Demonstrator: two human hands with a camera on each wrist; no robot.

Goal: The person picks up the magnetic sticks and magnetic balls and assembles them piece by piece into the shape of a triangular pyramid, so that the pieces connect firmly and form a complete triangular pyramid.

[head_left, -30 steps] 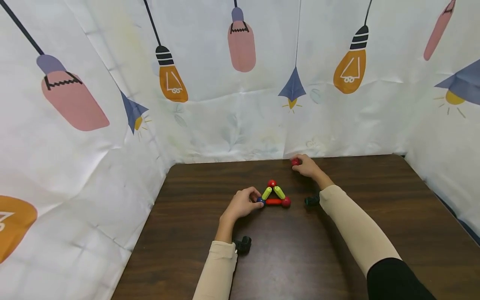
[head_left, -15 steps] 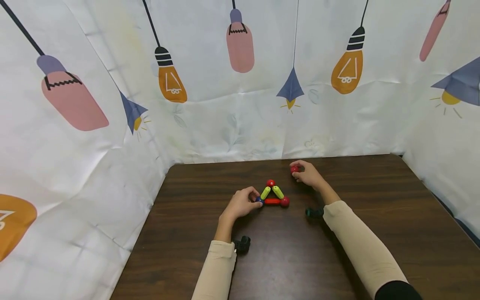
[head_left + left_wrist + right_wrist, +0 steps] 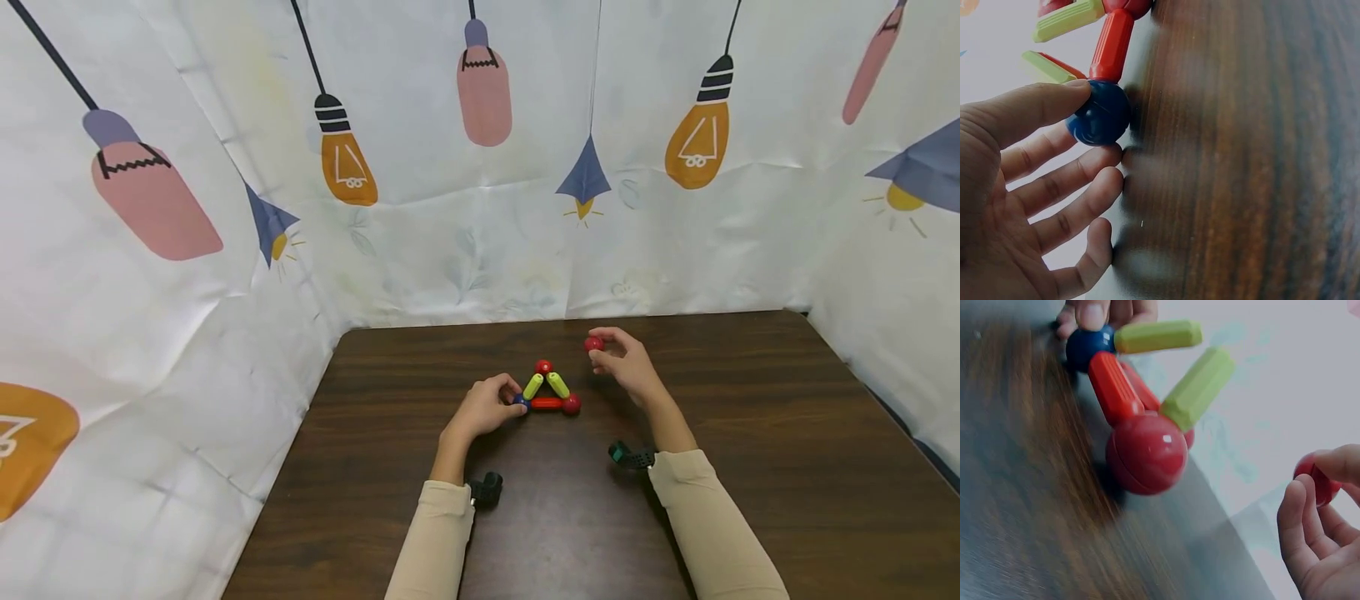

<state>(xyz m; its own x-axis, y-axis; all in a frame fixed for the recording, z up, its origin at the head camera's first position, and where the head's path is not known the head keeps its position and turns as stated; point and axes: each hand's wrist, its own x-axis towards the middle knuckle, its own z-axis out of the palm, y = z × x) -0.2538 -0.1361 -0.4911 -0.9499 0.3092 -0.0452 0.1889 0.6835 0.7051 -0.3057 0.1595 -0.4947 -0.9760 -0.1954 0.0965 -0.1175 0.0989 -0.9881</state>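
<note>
A small triangle [image 3: 547, 388] of two yellow-green rods and one red rod lies flat on the dark wooden table [image 3: 570, 517], with balls at its corners. My left hand [image 3: 508, 400] pinches the blue corner ball [image 3: 1099, 112] between thumb and forefinger, and the other fingers are loose. The red rod [image 3: 1110, 45] runs from that ball to a red corner ball [image 3: 1147, 453]. My right hand [image 3: 602, 351] hovers just right of the triangle's far corner, holding a loose red ball [image 3: 594, 343] in its fingertips. That ball [image 3: 1317, 480] is apart from the triangle.
White cloth printed with lamps and light bulbs [image 3: 480, 208] walls the table on the left, back and right. Black wrist mounts [image 3: 486, 487] [image 3: 632, 456] sit on both cream sleeves. Bare tabletop lies in front of and to the right of the triangle.
My right hand has drawn back from the table's far edge towards me, carrying the loose red ball, and now sits beside the triangle. The left hand and the triangle have not moved.
</note>
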